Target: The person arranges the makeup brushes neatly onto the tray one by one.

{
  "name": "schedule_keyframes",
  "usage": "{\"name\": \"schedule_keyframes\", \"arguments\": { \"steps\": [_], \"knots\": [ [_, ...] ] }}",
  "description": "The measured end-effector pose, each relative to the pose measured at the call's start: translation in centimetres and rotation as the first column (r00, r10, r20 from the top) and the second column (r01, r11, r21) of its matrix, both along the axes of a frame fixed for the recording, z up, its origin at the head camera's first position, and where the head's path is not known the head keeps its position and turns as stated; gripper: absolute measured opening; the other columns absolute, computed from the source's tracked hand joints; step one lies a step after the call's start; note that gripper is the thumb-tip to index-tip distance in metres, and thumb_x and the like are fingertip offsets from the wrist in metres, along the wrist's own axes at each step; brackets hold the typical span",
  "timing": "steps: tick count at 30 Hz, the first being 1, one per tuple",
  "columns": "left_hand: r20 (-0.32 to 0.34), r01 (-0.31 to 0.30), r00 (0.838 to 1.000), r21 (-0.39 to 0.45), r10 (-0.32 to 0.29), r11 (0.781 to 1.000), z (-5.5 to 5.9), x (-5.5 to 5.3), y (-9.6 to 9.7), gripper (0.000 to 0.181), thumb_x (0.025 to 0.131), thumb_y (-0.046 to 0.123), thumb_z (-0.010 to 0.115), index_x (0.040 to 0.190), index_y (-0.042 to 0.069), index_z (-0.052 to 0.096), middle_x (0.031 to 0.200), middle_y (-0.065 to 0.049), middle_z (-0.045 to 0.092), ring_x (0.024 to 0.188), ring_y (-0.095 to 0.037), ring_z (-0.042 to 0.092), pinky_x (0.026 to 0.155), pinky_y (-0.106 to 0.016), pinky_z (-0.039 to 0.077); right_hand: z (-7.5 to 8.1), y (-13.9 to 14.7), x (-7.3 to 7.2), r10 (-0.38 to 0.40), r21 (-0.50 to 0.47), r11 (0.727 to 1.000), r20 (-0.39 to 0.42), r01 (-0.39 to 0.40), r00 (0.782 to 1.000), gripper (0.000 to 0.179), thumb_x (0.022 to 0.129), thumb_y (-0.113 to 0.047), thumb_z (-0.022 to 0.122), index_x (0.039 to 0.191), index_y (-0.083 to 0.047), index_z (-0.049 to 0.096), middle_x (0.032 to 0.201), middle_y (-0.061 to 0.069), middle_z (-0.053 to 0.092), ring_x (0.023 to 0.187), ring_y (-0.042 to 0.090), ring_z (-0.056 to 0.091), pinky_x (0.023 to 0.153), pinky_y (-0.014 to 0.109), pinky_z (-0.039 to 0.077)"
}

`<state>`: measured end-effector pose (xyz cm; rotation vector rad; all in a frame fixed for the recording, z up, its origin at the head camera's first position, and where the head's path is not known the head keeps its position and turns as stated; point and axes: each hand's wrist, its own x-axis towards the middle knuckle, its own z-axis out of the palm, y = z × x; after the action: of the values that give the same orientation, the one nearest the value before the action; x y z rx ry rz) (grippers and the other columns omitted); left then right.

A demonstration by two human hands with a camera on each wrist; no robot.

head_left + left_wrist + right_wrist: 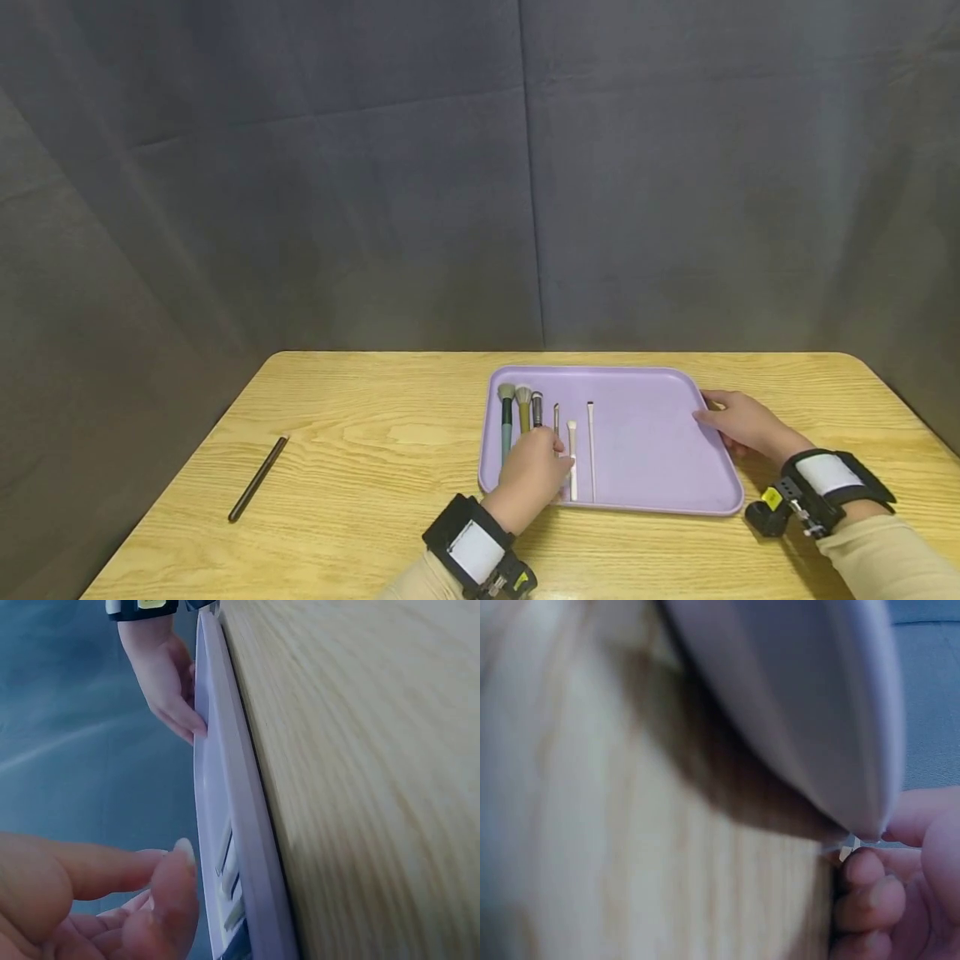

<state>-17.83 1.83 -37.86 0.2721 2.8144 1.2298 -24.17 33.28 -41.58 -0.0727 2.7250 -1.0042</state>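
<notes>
A lilac tray (652, 442) lies on the table with several makeup brushes standing side by side in its left half. Among them are a green-handled brush (506, 421), an olive-handled brush (523, 408) and a thin white brush (592, 450). Over the lower ends of the brushes is my left hand (531, 471); in the left wrist view its thumb and forefinger come close together, and nothing shows between them. It partly hides several handles. My right hand (750, 427) grips the tray's right rim, thumb above and other fingers lower, as the right wrist view also shows.
On the left of the wooden table (360, 533) lies a slim dark stick (258, 479), perhaps a pencil or brush, apart from the tray. A grey curtain (375, 208) hangs behind the table's far edge and along its left side.
</notes>
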Motion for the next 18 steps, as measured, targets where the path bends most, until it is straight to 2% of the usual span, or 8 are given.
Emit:
{"name": "schedule_keyframes", "arguments": {
  "steps": [6,9,13,18],
  "knots": [
    [-0.009,-0.013,1.0,0.076,0.014,0.997,-0.1,0.5,-1.1,0.011,0.088,0.003,0.067,0.095,-0.004,0.063,0.053,-0.002,0.055,0.032,-0.004,0.045,0.036,-0.019,0.034,0.3,0.1,0.1,-0.002,0.012,1.0,-0.001,0.002,1.0,0.065,0.098,-0.023,0.052,0.14,0.019,0.027,0.057,0.001,0.044,0.044,0.014,0.042,0.044,0.027,0.038],
    [-0.022,-0.019,1.0,0.087,0.021,0.996,-0.2,0.6,-1.5,0.012,0.087,0.002,0.068,0.096,-0.005,0.064,0.055,-0.001,0.056,0.033,-0.003,0.045,0.037,-0.018,0.035,0.4,0.1,0.1,-0.001,0.007,1.0,0.001,0.001,1.0,0.064,0.099,-0.023,0.052,0.14,0.019,0.027,0.057,0.001,0.044,0.044,0.014,0.042,0.044,0.026,0.038],
    [-0.08,-0.032,0.996,0.059,0.037,0.998,-0.4,0.7,-2.2,0.014,0.086,0.003,0.069,0.098,-0.003,0.064,0.061,0.001,0.056,0.041,-0.004,0.048,0.04,-0.02,0.038,0.4,0.1,0.2,0.003,0.008,1.0,-0.012,-0.003,1.0,0.064,0.099,-0.023,0.053,0.14,0.019,0.027,0.057,0.001,0.043,0.044,0.014,0.042,0.044,0.027,0.037],
    [-0.156,-0.044,0.986,0.065,0.054,0.997,-0.7,0.7,-3.3,0.016,0.084,0.001,0.07,0.098,-0.005,0.063,0.063,0.0,0.057,0.05,-0.007,0.048,0.044,-0.022,0.039,0.5,0.0,0.2,0.007,0.009,1.0,-0.023,-0.007,1.0,0.064,0.099,-0.023,0.053,0.139,0.02,0.028,0.055,0.001,0.042,0.042,0.013,0.041,0.043,0.027,0.037]
  ]
}}
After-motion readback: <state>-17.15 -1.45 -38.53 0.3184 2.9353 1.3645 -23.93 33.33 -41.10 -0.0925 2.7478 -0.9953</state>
